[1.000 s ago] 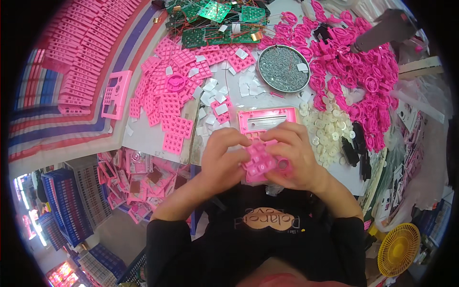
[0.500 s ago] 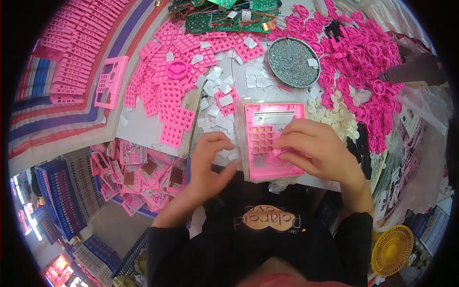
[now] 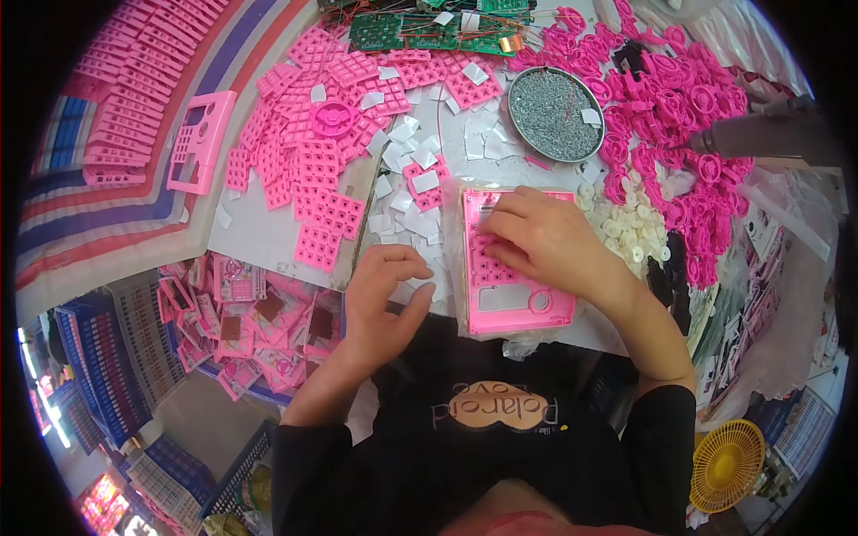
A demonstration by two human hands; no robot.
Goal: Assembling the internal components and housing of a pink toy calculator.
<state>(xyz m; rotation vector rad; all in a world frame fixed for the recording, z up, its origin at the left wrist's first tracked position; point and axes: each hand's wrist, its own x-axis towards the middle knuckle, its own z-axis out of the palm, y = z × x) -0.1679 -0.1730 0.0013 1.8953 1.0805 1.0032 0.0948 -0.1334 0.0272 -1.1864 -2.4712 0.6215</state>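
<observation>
A pink plastic casing lies on a clear plastic-wrapped pad in front of me, its inner side up. In its grid area sits a pink keypad, partly covered by my right hand. The bent fingers of that hand are closed together, their tips down on the keypad's upper part. The round opening and a rectangular window show at the casing's near end. My left hand hovers left of the casing beside scattered white paper squares. Its fingers are curved, the thumb apart, with nothing between them.
Loose pink keypads are heaped to the left, near a finished-looking pink casing. A round tray of small screws, green circuit boards, pink ring-shaped parts and white discs lie beyond and right. A dark tool juts in.
My right hand has moved left and up over the casing. The grid, its holes bare before, now has a pink keypad in it. My left hand has barely shifted.
</observation>
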